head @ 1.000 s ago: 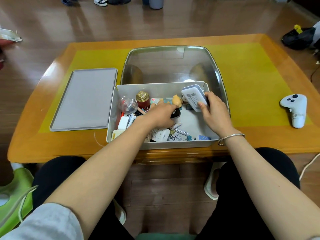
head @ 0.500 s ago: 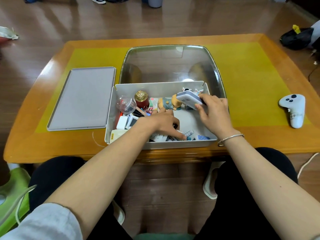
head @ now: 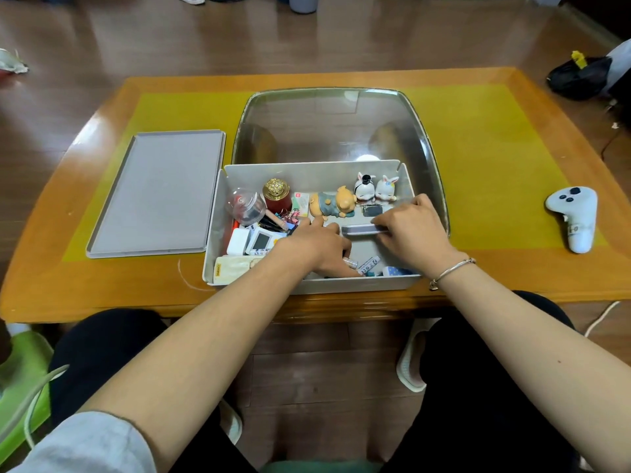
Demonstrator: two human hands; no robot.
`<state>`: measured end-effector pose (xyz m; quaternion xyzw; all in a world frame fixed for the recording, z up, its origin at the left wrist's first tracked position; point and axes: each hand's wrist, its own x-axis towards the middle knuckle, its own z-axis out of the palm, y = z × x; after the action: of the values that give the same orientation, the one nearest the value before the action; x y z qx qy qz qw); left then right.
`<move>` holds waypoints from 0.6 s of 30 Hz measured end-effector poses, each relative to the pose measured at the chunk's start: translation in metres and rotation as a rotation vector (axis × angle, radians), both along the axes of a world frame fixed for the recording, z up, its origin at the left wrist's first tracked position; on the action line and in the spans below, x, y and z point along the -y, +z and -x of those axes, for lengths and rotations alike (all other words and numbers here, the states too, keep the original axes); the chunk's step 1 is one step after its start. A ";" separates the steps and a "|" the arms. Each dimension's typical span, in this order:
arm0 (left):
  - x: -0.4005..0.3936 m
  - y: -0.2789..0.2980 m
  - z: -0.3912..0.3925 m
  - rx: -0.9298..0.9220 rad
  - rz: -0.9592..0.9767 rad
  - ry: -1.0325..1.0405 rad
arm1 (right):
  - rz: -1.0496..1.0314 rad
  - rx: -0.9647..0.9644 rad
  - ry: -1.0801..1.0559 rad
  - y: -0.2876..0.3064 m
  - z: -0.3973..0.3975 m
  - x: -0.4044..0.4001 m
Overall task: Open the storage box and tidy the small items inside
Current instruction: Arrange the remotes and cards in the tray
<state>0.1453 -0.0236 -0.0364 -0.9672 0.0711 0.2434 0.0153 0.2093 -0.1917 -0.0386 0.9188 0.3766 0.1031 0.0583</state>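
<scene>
The storage box (head: 307, 285) sits open at the near edge of the table (head: 495, 268), and I take it that its grey lid (head: 153, 196) lies flat just left of the box to keep it out of my way. My right hand (head: 413, 230) is down inside the box, right of centre, fingers curled round a flat grey-white device (head: 358, 229) — I hold it level and low, I judge, to lay it on the bare floor there. My left hand (head: 321, 247) reaches into the box's near middle, fingers bent down among the batteries (head: 367, 266); whether they grip one I cannot tell. The rabbit figurines (head: 375, 189) stand against the box's far wall, the pig toy (head: 333, 203) just left of them — grouped already, it seems.
</scene>
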 end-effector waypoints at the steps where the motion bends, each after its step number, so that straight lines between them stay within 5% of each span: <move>1: 0.000 0.000 0.001 0.005 -0.018 0.007 | 0.028 -0.008 -0.001 0.000 0.000 -0.001; 9: -0.003 0.003 0.006 0.029 -0.079 0.030 | 0.194 -0.067 -0.030 -0.004 0.001 -0.009; 18: -0.006 0.001 0.010 0.149 0.067 0.052 | 0.222 -0.062 -0.137 -0.005 0.000 -0.023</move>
<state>0.1351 -0.0179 -0.0355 -0.9841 0.0526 0.1685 -0.0182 0.2089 -0.1686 -0.0435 0.9329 0.3238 0.0279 0.1549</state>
